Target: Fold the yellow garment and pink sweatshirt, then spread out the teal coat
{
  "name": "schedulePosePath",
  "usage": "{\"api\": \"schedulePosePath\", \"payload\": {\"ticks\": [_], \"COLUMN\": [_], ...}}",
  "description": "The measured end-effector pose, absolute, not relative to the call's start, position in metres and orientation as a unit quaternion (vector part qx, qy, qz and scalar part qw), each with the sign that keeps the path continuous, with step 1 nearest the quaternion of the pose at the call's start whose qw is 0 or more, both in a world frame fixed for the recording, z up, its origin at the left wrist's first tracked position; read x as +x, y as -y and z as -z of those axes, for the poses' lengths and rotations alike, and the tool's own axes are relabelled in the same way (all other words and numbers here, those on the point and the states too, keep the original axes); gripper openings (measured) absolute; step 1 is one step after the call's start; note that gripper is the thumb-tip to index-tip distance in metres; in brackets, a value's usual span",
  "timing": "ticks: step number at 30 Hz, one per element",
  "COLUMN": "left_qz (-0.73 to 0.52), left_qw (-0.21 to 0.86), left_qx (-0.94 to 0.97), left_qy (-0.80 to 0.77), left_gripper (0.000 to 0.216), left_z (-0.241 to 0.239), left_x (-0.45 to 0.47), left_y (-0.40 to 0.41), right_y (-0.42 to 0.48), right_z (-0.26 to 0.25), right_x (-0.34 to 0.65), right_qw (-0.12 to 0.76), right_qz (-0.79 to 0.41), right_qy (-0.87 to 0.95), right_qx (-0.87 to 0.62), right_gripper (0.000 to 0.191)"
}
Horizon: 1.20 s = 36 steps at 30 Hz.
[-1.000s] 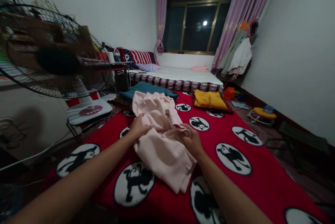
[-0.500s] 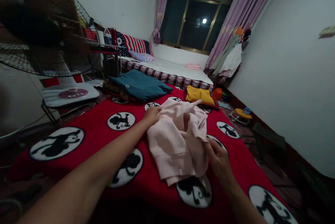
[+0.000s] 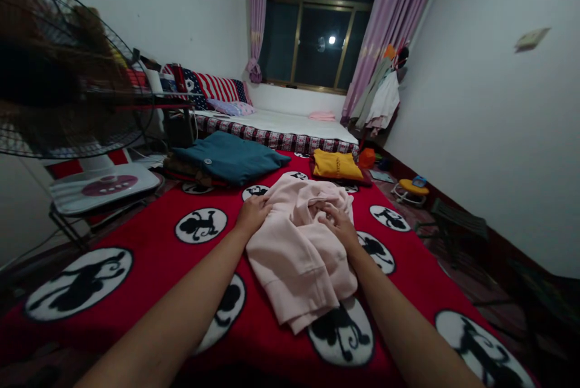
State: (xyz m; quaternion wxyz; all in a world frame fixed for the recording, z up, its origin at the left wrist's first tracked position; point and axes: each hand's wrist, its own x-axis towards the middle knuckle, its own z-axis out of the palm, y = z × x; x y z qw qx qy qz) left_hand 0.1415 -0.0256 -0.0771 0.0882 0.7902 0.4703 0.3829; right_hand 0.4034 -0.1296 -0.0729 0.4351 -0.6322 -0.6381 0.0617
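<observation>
The left hand point(image 3: 252, 214) grips the left edge of the pink top point(image 3: 294, 255). The right hand point(image 3: 339, 226) pinches a fold near its far end. The pink top lies on a red blanket point(image 3: 149, 243). Behind the pink top lie a blue cloth point(image 3: 231, 158) and a yellow cloth point(image 3: 336, 164).

From where I stand, the red blanket point(image 3: 149, 243) lies bare to the left of the pink garment point(image 3: 296, 249), so a hand can sweep there freely, up to the teal garment point(image 3: 229, 157) at the far left. To the right, open blanket runs to its edge, where a small stool point(image 3: 411, 188) and a dark chair point(image 3: 457, 222) stand. The yellow garment point(image 3: 336, 164) closes the far side, with little blanket showing between. The fan point(image 3: 58, 74) looms over the near left, its base point(image 3: 102, 185) beside the blanket.
</observation>
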Motion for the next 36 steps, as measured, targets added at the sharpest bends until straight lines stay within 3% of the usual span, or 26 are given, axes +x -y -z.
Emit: {"api": "schedulePosePath", "payload": {"ticks": [8, 13, 16, 21, 25, 29, 32, 34, 36], "left_qz": [-0.451, -0.536, -0.545, -0.484, -0.504, -0.435, -0.308, -0.261, -0.252], "left_qw": [0.027, 0.092, 0.103, 0.113, 0.069, 0.06, 0.08, 0.076, 0.072], "left_qx": [0.808, 0.71, 0.645, 0.656, 0.678, 0.824, 0.898, 0.91, 0.913], "left_qy": [-0.378, -0.448, -0.526, -0.569, -0.531, -0.359, -0.305, -0.312, -0.313], "left_gripper": [0.003, 0.016, 0.027, 0.02, 0.026, 0.036, 0.07, 0.082, 0.082], "left_z": [0.064, 0.047, 0.044, 0.041, 0.018, 0.004, 0.017, 0.032, 0.043], "left_x": [0.148, 0.123, 0.09, 0.055, 0.081, 0.141, 0.171, 0.175, 0.17], "left_y": [0.043, 0.034, 0.015, -0.007, 0.007, 0.039, 0.054, 0.055, 0.053], "right_y": [0.14, 0.146, 0.148, 0.155, 0.159, 0.154, 0.146, 0.142, 0.141], "right_z": [0.067, 0.06, 0.061, 0.056, 0.043, 0.041, 0.048, 0.052, 0.053], "right_x": [0.4, 0.418, 0.443, 0.456, 0.429, 0.404, 0.398, 0.397, 0.394], "right_qw": [0.536, 0.652, 0.671, 0.586, 0.564, 0.538, 0.429, 0.356, 0.307], "right_qz": [-0.073, -0.003, 0.042, 0.143, 0.241, 0.084, -0.015, -0.02, -0.003], "right_qy": [0.574, 0.462, 0.388, 0.378, 0.468, 0.632, 0.673, 0.68, 0.689], "right_qx": [-0.615, -0.602, -0.63, -0.702, -0.636, -0.551, -0.602, -0.641, -0.656], "right_gripper": [0.032, 0.027, 0.027, 0.018, 0.019, 0.038, 0.061, 0.055, 0.033]}}
